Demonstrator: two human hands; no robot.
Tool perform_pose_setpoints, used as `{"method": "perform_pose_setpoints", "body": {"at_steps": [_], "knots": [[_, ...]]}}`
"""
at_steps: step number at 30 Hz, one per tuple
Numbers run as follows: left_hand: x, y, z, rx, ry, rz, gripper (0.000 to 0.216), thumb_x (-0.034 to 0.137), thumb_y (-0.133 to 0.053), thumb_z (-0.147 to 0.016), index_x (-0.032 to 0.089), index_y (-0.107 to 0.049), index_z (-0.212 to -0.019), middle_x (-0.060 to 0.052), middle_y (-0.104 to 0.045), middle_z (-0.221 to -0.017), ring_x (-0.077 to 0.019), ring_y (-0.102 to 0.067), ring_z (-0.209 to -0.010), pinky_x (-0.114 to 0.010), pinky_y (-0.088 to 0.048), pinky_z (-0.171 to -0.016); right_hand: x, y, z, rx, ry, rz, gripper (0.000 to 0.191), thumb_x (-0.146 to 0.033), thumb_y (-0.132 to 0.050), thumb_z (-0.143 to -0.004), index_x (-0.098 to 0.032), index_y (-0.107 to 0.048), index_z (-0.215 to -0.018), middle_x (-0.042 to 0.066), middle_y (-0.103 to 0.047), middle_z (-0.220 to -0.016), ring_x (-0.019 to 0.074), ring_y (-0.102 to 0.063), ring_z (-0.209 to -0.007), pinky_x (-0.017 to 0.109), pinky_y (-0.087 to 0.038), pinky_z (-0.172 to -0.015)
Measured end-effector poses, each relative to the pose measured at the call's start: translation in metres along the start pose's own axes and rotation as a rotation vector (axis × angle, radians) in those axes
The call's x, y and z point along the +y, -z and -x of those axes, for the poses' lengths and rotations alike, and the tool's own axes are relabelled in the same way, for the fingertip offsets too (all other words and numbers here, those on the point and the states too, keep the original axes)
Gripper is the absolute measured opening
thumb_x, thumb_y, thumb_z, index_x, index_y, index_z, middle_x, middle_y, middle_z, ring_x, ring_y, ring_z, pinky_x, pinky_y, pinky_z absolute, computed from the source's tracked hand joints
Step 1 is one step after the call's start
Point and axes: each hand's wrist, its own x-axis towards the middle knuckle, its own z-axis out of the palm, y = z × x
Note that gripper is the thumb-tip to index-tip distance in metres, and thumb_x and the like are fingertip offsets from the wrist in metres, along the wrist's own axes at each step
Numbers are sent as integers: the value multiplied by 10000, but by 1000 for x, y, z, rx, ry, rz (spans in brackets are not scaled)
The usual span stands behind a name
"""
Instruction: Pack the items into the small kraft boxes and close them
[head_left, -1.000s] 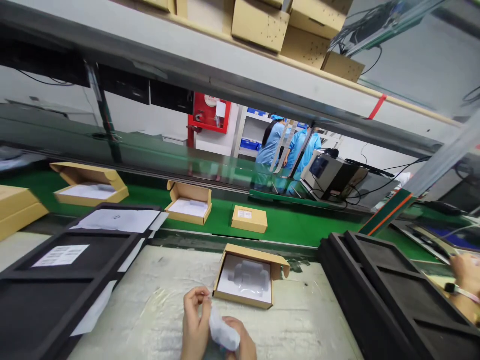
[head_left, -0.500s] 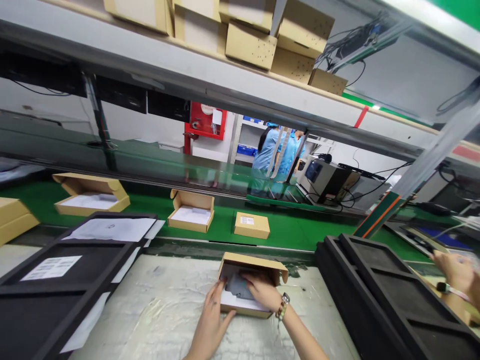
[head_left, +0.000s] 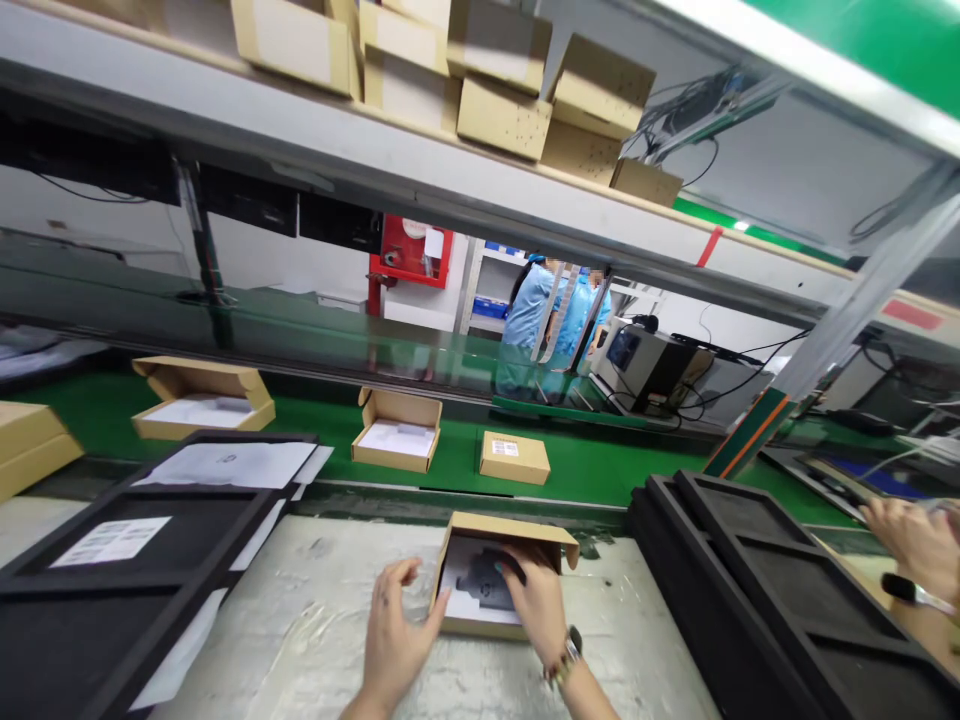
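- Done: 1 dark part [head_left: 486, 592] sits in the open box [head_left: 480, 628]; left: the lid [head_left: 499, 527] is up, not closed.
- My left hand [head_left: 397, 620] is empty, fingers parted, beside the box; my right hand [head_left: 541, 605] reaches inside, touching the part; whether it grips, I cannot tell.
- My fingers hide the part's right end.

The site was a factory packing area, most likely on a production line. A green belt [head_left: 589, 470] carried cardboard boxes [head_left: 515, 460]. Black compartmented trays [head_left: 787, 575] flanked the work surface [head_left: 330, 580]. Cartons [head_left: 501, 118] occupied the overhead shelf [head_left: 525, 205]. Workers [head_left: 529, 305] in blue garments stood beyond.
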Motion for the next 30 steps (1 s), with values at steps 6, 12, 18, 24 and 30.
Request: {"method": "perform_pose_setpoints", "body": {"at_steps": [6,12,18,24,30], "knots": [[39,25,-90,-589,34,18,791,391,-537,-878,267,-106,-1530,66,-508,-751,-165,-528,-620,-272,-439,-649,12,58,10,508,-73,72,663,-375,-689,-859,-119,-410,-1404,43,-606,-839,175,-525,-627,304,-466,-613],[37,19,-81,-753,-48,176,566,146,-380,-853,288,-437,-1397,-31,-669,-1077,-212,-621,-1009,-325,-467,-925,17,75,-16,-105,-100,-187,491,-126,-416,-846,-234,-572,-1299,27,-699,-963,180,-658,-808,276,-518,-760],[-64,-1,17,-738,-131,-182,945,177,-669,-642,365,-336,-1506,-83,-601,-1286,-335,-559,-1179,-450,-463,-1022,62,32,89,-241,-97,138,792,-140,-541,-690,-335,-466,-1455,72,-606,-1346,293,-632,-1096,363,-546,-859],[-44,-19,11,-501,-165,-98,837,102,-539,-693,309,-373,-1486,-51,-558,-1427,-280,-514,-1304,-415,-430,-1100,52,22,79,-29,-9,57,629,-133,-401,-818,-262,-505,-1424,64,-532,-1442,243,-613,-1169,339,-519,-939],[17,7,-69,-442,48,-273,441,364,-305,-963,183,-632,-1197,-138,-752,-997,-295,-706,-917,-389,-522,-813,2,34,-19,-10,-342,195,472,-482,-281,-1030,-226,-615,-1242,75,-724,-817,262,-694,-736,318,-508,-632]]}}
